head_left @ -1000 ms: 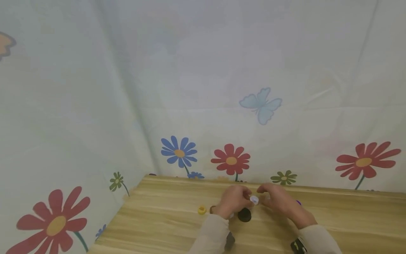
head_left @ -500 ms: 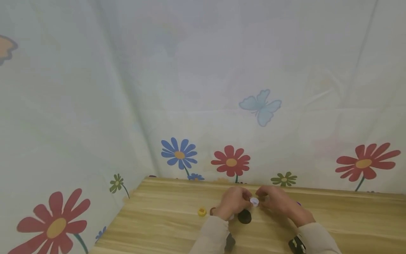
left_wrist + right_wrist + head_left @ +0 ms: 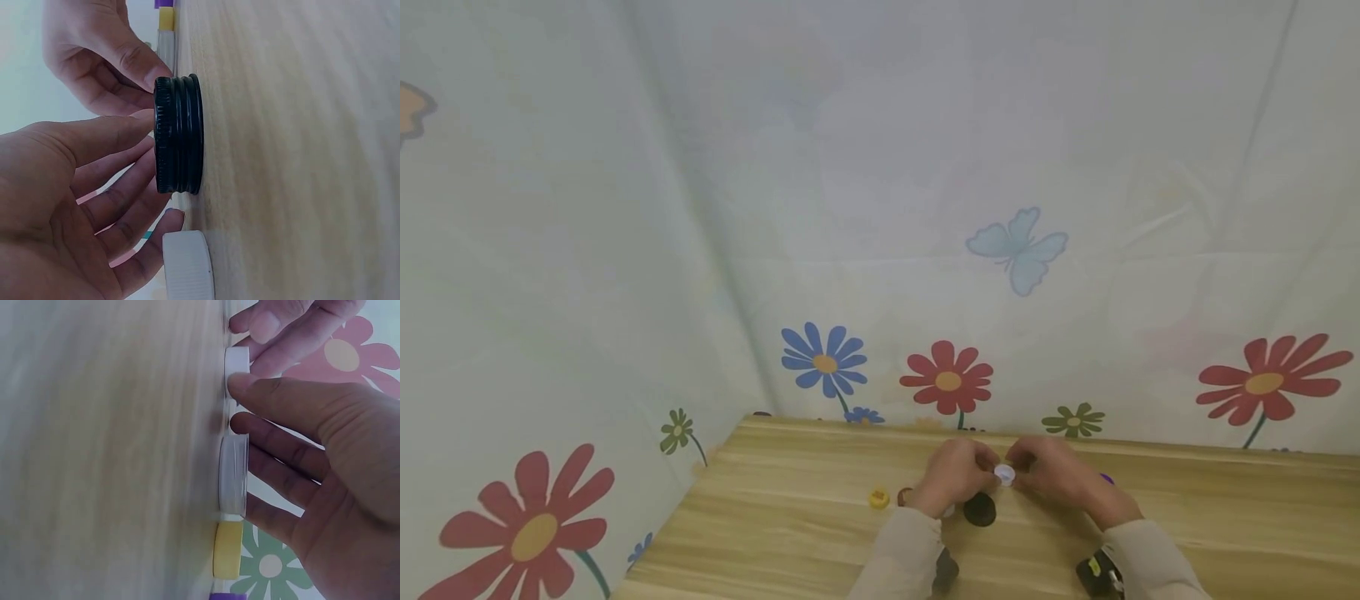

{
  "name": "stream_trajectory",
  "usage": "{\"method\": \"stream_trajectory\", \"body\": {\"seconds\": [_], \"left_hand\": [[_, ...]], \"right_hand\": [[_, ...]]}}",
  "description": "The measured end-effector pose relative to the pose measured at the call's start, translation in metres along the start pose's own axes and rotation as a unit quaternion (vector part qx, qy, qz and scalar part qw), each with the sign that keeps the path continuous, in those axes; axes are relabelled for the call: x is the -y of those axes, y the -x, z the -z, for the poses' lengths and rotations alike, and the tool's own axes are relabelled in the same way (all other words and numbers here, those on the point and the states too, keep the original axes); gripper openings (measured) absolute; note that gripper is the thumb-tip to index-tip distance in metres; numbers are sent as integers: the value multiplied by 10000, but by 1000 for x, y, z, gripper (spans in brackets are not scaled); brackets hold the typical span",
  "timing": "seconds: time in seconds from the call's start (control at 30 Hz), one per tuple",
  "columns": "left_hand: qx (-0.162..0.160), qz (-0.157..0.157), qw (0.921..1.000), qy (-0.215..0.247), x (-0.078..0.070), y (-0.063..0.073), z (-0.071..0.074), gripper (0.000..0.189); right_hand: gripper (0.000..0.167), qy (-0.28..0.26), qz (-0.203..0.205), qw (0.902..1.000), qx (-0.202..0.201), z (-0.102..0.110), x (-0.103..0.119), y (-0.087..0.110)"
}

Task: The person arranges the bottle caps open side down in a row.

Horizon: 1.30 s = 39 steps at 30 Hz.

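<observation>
A small white bottle cap (image 3: 1004, 475) sits between my two hands near the back of the table. The left hand (image 3: 957, 473) holds its left side with thumb and fingertips. From the right, my right hand (image 3: 1062, 475) has its thumb against the cap (image 3: 236, 362) and its other fingers spread behind. A black ribbed lid (image 3: 980, 509) lies flat just in front of the left hand. Beside that lid, in the left wrist view, is a white ridged cap (image 3: 187, 269). The fingertip contact is partly hidden in the left wrist view.
Past the right hand stand a whitish clear lid (image 3: 233, 475), a yellow cap (image 3: 228, 550) and a purple cap (image 3: 1107, 479). Left lie another yellow cap (image 3: 878, 498) and a brown cap (image 3: 904, 497). A flowered cloth (image 3: 880, 250) hangs behind the wooden table (image 3: 775, 500).
The right hand's fingertips have closed in on the white bottle cap, which has shifted very slightly right. My left hand stays at its left side.
</observation>
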<state>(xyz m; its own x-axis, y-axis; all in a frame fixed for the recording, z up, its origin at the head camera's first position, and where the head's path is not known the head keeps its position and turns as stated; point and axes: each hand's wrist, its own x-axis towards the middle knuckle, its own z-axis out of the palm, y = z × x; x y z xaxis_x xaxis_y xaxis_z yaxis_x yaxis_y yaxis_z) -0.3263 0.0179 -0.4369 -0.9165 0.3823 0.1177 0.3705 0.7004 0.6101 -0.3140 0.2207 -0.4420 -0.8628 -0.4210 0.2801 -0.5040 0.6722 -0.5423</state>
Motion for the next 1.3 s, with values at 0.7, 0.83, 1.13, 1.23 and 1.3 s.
{"method": "stream_trajectory", "body": {"seconds": [0.7, 0.83, 1.13, 1.23, 1.3], "left_hand": [[-270, -714, 9952, 617, 2, 2, 5, 12], [-381, -919, 9929, 650, 1, 3, 5, 12], [-499, -1213, 9893, 636, -4, 10, 6, 8], [-443, -1274, 9891, 587, -3, 12, 7, 8], [-370, -1320, 9890, 562, -2, 14, 7, 8]], "right_hand": [[10, -418, 35, 9988, -271, 7, 12, 8], [5, -715, -20, 9970, -294, 11, 14, 14], [6, -994, -149, 9943, -357, 16, 20, 24], [6, -1112, -45, 9929, -413, 14, 22, 28], [6, -1131, -13, 9925, -469, 13, 24, 31]]}}
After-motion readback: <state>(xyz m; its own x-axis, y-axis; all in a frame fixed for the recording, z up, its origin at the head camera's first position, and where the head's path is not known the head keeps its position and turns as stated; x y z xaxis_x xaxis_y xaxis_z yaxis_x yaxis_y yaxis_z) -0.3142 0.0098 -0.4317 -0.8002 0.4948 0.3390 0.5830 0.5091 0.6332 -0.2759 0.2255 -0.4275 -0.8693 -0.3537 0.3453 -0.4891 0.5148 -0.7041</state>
